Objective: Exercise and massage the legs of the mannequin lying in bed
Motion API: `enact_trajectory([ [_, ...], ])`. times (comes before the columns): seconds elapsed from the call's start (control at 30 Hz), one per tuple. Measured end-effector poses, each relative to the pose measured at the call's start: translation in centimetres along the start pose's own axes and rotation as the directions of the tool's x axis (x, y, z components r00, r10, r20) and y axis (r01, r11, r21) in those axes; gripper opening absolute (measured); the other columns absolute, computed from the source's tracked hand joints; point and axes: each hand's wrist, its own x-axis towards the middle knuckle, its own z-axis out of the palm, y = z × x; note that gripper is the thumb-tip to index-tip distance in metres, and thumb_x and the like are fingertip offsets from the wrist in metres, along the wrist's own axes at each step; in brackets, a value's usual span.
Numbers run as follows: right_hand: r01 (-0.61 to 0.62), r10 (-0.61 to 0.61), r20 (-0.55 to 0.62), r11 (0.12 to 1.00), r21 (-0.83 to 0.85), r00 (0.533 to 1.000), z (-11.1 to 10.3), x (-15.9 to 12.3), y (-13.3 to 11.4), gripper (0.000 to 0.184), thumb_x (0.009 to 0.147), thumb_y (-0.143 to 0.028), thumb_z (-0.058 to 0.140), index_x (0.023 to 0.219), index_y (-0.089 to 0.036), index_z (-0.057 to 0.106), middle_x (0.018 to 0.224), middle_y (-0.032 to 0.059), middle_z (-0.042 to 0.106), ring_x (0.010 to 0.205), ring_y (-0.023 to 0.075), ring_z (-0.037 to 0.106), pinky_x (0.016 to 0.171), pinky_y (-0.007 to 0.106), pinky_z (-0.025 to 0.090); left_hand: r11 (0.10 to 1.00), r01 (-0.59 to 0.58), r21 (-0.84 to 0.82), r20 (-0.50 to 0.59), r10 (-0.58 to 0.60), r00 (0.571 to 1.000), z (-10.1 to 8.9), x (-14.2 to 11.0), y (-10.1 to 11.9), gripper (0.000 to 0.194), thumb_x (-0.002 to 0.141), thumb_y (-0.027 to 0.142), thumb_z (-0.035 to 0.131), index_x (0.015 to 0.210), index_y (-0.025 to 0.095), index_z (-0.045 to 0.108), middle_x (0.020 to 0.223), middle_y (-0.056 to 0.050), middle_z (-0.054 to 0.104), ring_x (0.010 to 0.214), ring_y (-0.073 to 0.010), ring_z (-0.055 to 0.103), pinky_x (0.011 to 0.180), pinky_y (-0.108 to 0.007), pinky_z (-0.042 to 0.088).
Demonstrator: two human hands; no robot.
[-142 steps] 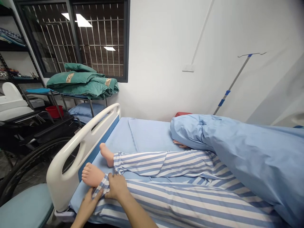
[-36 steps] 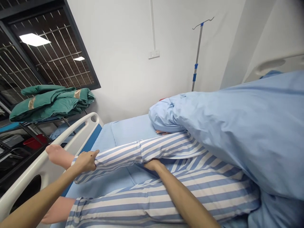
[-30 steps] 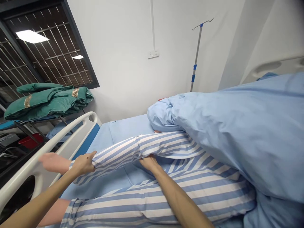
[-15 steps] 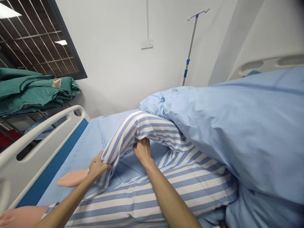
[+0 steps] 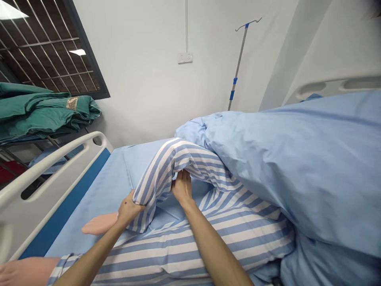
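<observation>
From where I stand, I see two bare hands at work on a bent leg (image 5: 162,167) in blue-and-white striped cloth, out on the bed (image 5: 119,171). The left hand (image 5: 129,207) is clamped on the shin, its thumb over the front of the cloth, just up from the ankle. The right hand (image 5: 182,187) is well apart from it, reaching in under the raised knee, palm down with the fingers pointing away; its fingertips are partly lost in the shadow there, so I can't tell whether they grip or simply touch. The knee is up in an arch, and the bare foot (image 5: 100,223) below it rests on the sheet, toes toward the footboard (image 5: 64,159). Nearer to the person, the straight leg (image 5: 178,252) lies flat in the same stripes, its other foot (image 5: 28,271) poking out at the lower left, and both forearms pass above that leg. A big blue quilt (image 5: 285,159) is heaped over the upper thighs and on toward the headboard (image 5: 336,86). Past the bed there's a white wall with a socket (image 5: 185,58) and a drip pole (image 5: 238,69), and green bedding (image 5: 47,111) is piled beneath the barred window (image 5: 53,47)
</observation>
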Motion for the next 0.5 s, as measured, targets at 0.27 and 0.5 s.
enact_trajectory([
  [0.27, -0.006, 0.010, 0.329, 1.000, -0.014, 0.944, 0.3, -0.9, -0.6, 0.032, 0.082, -0.024, 0.039, 0.095, -0.009, 0.063, 0.096, 0.0165, 0.064, 0.092, 0.0255, 0.059, 0.085, 0.032, 0.041, 0.935, -0.033, 0.352, 0.055, 0.015, 0.998, -5.4, -1.0, -6.8, 0.042, 0.062, 0.029, 0.053, 0.103, 0.026, 0.048, 0.085, -0.002, 0.065, 0.081, -0.0232, 0.060, 0.061, -0.026, 0.038],
  [0.5, 0.032, -0.037, 0.751, 0.999, 0.021, 0.660, 0.7, -2.7, 0.0, 0.047, 0.070, -0.027, 0.054, 0.115, -0.017, 0.059, 0.120, 0.0122, 0.057, 0.112, 0.0264, 0.052, 0.094, 0.034, 0.038, 0.768, -0.171, 0.617, 0.154, 0.095, 0.983, -10.5, -0.7, -9.5, 0.069, 0.057, 0.020, 0.048, 0.125, 0.022, 0.044, 0.112, -0.010, 0.063, 0.097, -0.0315, 0.059, 0.076, -0.037, 0.041],
])
